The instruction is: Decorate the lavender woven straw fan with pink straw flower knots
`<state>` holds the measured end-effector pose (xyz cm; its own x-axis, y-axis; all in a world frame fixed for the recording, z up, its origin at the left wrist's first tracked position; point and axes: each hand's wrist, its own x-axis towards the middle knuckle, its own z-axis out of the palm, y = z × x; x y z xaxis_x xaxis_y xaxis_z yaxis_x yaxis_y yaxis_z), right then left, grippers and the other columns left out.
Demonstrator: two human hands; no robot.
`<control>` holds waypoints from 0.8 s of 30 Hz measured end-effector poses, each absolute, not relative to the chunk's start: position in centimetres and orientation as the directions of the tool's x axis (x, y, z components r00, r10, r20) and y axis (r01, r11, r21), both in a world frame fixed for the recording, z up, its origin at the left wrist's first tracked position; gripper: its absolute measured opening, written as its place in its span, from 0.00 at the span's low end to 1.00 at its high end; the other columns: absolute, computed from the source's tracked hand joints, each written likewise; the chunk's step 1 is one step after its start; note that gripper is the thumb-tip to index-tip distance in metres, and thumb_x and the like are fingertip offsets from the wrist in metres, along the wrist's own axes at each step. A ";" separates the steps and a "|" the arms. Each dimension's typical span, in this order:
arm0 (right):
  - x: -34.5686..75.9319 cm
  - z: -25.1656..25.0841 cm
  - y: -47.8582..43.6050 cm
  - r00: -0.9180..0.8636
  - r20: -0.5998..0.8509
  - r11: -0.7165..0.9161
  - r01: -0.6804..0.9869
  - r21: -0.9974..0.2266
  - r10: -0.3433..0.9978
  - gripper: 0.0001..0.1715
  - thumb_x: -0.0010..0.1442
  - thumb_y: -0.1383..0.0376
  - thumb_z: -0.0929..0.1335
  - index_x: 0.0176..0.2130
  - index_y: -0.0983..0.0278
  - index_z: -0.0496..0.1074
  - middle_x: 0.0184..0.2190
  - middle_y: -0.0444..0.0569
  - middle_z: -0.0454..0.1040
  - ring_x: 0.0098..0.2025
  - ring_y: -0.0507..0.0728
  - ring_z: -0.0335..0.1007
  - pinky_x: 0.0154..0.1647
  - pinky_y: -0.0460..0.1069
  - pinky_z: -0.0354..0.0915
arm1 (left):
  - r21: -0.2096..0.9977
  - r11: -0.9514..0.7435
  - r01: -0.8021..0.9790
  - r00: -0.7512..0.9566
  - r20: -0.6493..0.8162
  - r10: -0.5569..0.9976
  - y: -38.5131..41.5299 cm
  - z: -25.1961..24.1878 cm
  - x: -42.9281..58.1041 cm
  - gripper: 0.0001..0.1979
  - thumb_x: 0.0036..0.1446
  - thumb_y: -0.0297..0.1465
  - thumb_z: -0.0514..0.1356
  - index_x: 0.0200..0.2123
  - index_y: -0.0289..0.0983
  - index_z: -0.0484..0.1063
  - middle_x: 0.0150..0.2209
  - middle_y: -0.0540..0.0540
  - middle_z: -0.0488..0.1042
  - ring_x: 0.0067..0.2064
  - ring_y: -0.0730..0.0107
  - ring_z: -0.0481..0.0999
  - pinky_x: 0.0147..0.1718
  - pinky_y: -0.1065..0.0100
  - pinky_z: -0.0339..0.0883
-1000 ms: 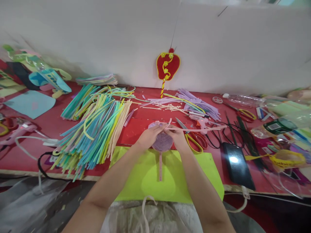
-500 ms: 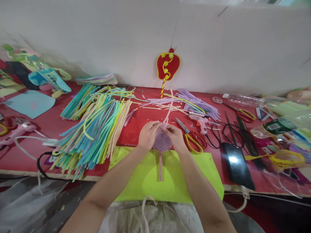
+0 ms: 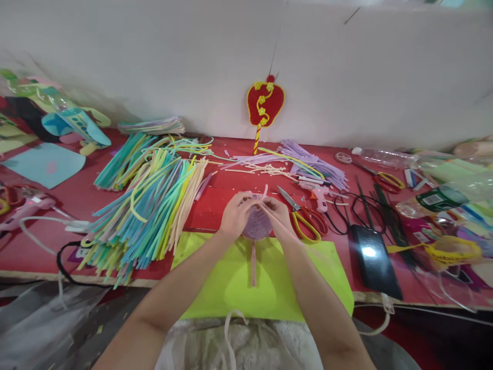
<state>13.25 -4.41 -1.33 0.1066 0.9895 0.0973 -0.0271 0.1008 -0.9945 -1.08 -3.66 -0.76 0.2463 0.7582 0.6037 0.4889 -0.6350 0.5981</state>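
Between my hands is a small purple fan (image 3: 256, 226) with a pink handle (image 3: 253, 264) pointing down toward me over a yellow-green sheet (image 3: 215, 288). My left hand (image 3: 234, 213) grips the fan's left upper edge, its fingers curled over the top. At the upper right edge, my right hand (image 3: 278, 211) pinches a pink pipe cleaner (image 3: 283, 228), which trails down along the wrist and is blurred. A short pink end (image 3: 265, 190) sticks up above the fan. My fingertips hide much of the fan's top.
Bundles of coloured pipe cleaners (image 3: 154, 205) lie left, purple ones (image 3: 296, 159) behind. Scissors (image 3: 306, 221), a pink glue gun (image 3: 319, 198) and a black phone (image 3: 375, 262) are on the right. A finished red fan (image 3: 265, 105) stands against the wall. Another glue gun (image 3: 29, 210) is far left.
The long pink pipe cleaner that stood up above the fan has been bent down to the right, over my right hand. My left hand and the fan stay nearly in place.
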 end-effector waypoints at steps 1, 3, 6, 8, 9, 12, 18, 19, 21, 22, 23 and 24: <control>13.2 -1.4 -4.4 0.106 0.099 0.101 -0.018 -0.995 0.989 0.13 0.45 0.56 0.71 0.26 0.64 0.71 0.24 0.44 0.73 0.27 0.53 0.68 0.33 0.49 0.64 | 0.578 -0.634 0.514 0.263 0.597 0.758 -3.8 -0.7 -1.1 0.11 0.59 0.28 0.53 0.39 0.41 0.74 0.40 0.45 0.71 0.44 0.69 0.71 0.44 0.68 0.66; 13.1 -1.5 -4.3 0.138 0.107 0.106 0.014 -0.994 0.985 0.13 0.46 0.56 0.71 0.27 0.63 0.72 0.25 0.45 0.74 0.29 0.54 0.69 0.34 0.50 0.65 | 0.546 -0.621 0.562 0.275 0.585 0.763 -4.1 -0.5 -1.1 0.12 0.59 0.29 0.53 0.42 0.42 0.74 0.40 0.44 0.71 0.43 0.69 0.71 0.44 0.67 0.66; 12.8 -1.7 -4.4 0.209 0.160 0.150 0.061 -0.987 0.965 0.12 0.48 0.57 0.69 0.30 0.64 0.72 0.27 0.47 0.75 0.31 0.56 0.70 0.35 0.51 0.66 | 0.557 -0.594 0.580 0.258 0.566 0.783 -4.7 -0.1 -0.9 0.13 0.58 0.30 0.54 0.45 0.42 0.72 0.39 0.44 0.73 0.44 0.68 0.72 0.47 0.66 0.66; 12.6 -1.6 -4.5 0.232 0.232 0.207 0.127 -0.970 0.945 0.10 0.50 0.59 0.68 0.31 0.63 0.71 0.27 0.47 0.74 0.31 0.55 0.70 0.35 0.51 0.66 | 0.626 -0.570 0.532 0.226 0.544 0.808 -5.0 0.3 -0.7 0.13 0.57 0.31 0.54 0.45 0.41 0.72 0.40 0.44 0.74 0.45 0.67 0.73 0.49 0.65 0.65; 12.5 -1.5 -4.7 0.234 0.279 0.241 0.179 -0.954 0.931 0.08 0.51 0.60 0.67 0.30 0.63 0.71 0.27 0.46 0.74 0.31 0.55 0.69 0.35 0.51 0.66 | 0.675 -0.552 0.490 0.205 0.526 0.825 -5.1 0.4 -0.6 0.12 0.57 0.31 0.55 0.44 0.41 0.72 0.41 0.45 0.75 0.45 0.68 0.73 0.49 0.65 0.65; 12.3 -0.9 -5.1 0.249 0.445 0.339 0.373 -0.864 0.860 0.05 0.53 0.63 0.66 0.28 0.62 0.70 0.27 0.46 0.72 0.31 0.54 0.68 0.35 0.50 0.65 | 0.854 -0.436 0.282 0.145 0.412 0.900 -5.0 0.6 -0.1 0.10 0.56 0.32 0.56 0.40 0.39 0.74 0.41 0.45 0.76 0.44 0.68 0.74 0.49 0.64 0.66; 12.7 -0.7 -5.2 0.208 0.616 0.434 0.543 -0.719 0.760 0.07 0.57 0.62 0.64 0.30 0.60 0.71 0.30 0.48 0.73 0.36 0.56 0.69 0.41 0.53 0.66 | 0.987 -0.120 -0.105 0.085 0.129 0.988 -3.9 -0.1 0.3 0.10 0.49 0.35 0.61 0.33 0.35 0.75 0.36 0.44 0.78 0.39 0.68 0.76 0.45 0.65 0.68; 12.8 -0.7 -5.1 0.200 0.632 0.448 0.549 -0.705 0.749 0.08 0.58 0.62 0.64 0.30 0.60 0.71 0.31 0.48 0.73 0.36 0.56 0.69 0.41 0.53 0.67 | 0.988 -0.099 -0.119 0.083 0.109 0.991 -3.7 -0.3 0.3 0.10 0.47 0.35 0.62 0.32 0.35 0.75 0.35 0.45 0.78 0.38 0.68 0.76 0.44 0.65 0.67; 12.8 -0.8 -5.1 0.184 0.656 0.470 0.561 -0.681 0.732 0.08 0.58 0.63 0.64 0.31 0.60 0.72 0.31 0.48 0.74 0.36 0.56 0.69 0.42 0.53 0.67 | 0.985 -0.081 -0.149 0.080 0.094 0.992 -3.5 -0.5 0.2 0.10 0.45 0.34 0.64 0.30 0.34 0.74 0.34 0.45 0.77 0.38 0.70 0.76 0.44 0.66 0.67; 12.8 -0.8 -5.0 0.180 0.663 0.476 0.565 -0.674 0.726 0.07 0.58 0.63 0.64 0.31 0.60 0.72 0.31 0.48 0.74 0.37 0.56 0.70 0.42 0.53 0.67 | 0.980 -0.076 -0.183 0.076 0.091 0.993 -3.4 -0.6 0.2 0.11 0.43 0.34 0.65 0.31 0.34 0.73 0.34 0.46 0.77 0.38 0.70 0.75 0.44 0.66 0.67; 12.8 -0.8 -5.1 0.181 0.667 0.478 0.566 -0.672 0.723 0.07 0.58 0.63 0.65 0.31 0.60 0.72 0.31 0.48 0.74 0.36 0.56 0.70 0.42 0.53 0.67 | 0.970 -0.063 -0.234 0.069 0.081 0.994 -3.3 -0.6 0.2 0.13 0.42 0.33 0.66 0.32 0.34 0.72 0.34 0.46 0.77 0.38 0.71 0.75 0.44 0.66 0.67; 12.8 -0.7 -5.1 0.190 0.667 0.477 0.562 -0.676 0.721 0.07 0.58 0.63 0.65 0.31 0.60 0.72 0.31 0.48 0.74 0.36 0.56 0.70 0.42 0.53 0.67 | 0.954 -0.038 -0.298 0.062 0.059 0.996 -3.3 -0.7 0.2 0.15 0.41 0.33 0.66 0.34 0.35 0.70 0.33 0.47 0.76 0.37 0.72 0.76 0.44 0.66 0.68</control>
<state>12.79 -5.10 -0.70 0.1895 0.7210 0.6666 0.5625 0.4767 -0.6755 0.24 -3.29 -0.66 0.0617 0.9964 0.0589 -0.2982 -0.0379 0.9538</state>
